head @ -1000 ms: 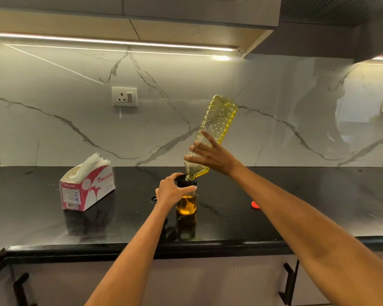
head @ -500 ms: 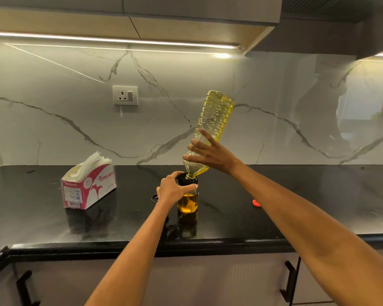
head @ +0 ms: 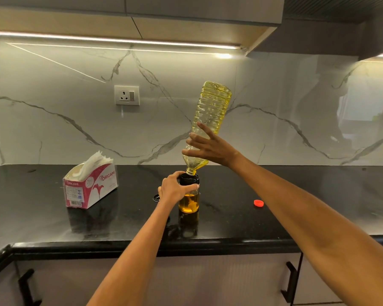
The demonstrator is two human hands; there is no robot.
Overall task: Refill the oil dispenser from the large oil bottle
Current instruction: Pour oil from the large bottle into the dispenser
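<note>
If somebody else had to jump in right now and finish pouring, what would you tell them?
Left hand grips the dispenser, standing on the counter.
Right hand holds the bottle tipped neck-down, mouth over the dispenser's black collar.
Done: bottle's red cap is off, lying on the counter to the right; the dispenser is partly filled.
Left: fill it up, set the bottle upright, recap.

White veined marble backsplash (head: 53,133) under a lit strip light (head: 111,39), above a black countertop (head: 318,195).

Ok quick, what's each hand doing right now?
Left hand: grips the oil dispenser.
Right hand: holds the tilted large oil bottle, fingers spread.
</note>
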